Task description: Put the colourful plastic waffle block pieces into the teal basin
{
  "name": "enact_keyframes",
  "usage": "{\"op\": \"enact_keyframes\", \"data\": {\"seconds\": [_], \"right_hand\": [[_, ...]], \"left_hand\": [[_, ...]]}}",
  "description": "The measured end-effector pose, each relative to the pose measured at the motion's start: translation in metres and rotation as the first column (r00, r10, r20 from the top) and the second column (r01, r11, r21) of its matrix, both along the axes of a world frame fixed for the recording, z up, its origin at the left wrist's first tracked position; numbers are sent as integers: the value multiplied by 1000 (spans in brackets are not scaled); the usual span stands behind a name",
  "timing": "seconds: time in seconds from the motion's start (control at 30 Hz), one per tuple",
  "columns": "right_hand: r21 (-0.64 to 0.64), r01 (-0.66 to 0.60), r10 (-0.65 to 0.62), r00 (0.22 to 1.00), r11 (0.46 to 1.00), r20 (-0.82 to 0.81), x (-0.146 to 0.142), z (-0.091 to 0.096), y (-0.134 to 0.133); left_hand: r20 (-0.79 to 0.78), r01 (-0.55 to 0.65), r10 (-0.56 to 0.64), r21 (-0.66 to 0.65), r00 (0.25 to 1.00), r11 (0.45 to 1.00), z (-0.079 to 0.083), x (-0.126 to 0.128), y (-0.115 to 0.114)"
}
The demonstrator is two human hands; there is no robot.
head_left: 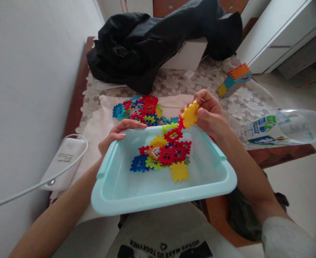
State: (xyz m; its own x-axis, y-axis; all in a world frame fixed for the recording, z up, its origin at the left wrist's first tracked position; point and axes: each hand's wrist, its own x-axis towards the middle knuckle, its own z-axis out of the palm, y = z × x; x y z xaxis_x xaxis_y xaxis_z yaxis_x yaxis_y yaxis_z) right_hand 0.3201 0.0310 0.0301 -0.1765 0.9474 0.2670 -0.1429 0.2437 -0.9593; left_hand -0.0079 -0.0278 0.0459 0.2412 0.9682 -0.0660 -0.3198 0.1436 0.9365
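A light blue plastic basin point(163, 204) is tilted toward me at the table's near edge. My left hand point(117, 134) grips its far left rim, fingers closed over the edge. Above the far right rim, my right hand point(209, 111) pinches a yellow interlocking block point(190, 114), with red pieces right beside it. Inside the basin lie several interlocking plastic blocks: red ones point(171, 154), a blue one point(138, 163) and a yellow one point(180, 172). Beyond the basin sits a pile of mixed blocks point(147, 107) on a pale cloth, partly hidden by the rim.
A white power bank point(63, 161) with a cable lies at left. A clear plastic bottle point(281, 127) rests on its side at right. Farther back stand a joined block figure point(234, 80), a white box point(186, 55) and a black cloth point(147, 39). A wall point(34, 71) borders the left.
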Motion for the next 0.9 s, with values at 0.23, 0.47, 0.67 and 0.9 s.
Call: {"op": "enact_keyframes", "data": {"seconds": [0.23,0.47,0.67,0.9], "right_hand": [[105,69,-93,965,992,245,0,-12,15],[240,-50,-187,484,970,855,28,-34,32],[170,-167,-95,384,971,918,23,-35,30],[198,-57,-177,252,979,951,24,-38,31]], "left_hand": [[9,15,-15,-18,1000,1000,-9,-6,9],[-6,30,-30,-24,1000,999,-7,-7,8],[11,14,-14,-4,1000,1000,-11,-7,10],[8,20,-20,-14,1000,1000,-12,-7,10]]}}
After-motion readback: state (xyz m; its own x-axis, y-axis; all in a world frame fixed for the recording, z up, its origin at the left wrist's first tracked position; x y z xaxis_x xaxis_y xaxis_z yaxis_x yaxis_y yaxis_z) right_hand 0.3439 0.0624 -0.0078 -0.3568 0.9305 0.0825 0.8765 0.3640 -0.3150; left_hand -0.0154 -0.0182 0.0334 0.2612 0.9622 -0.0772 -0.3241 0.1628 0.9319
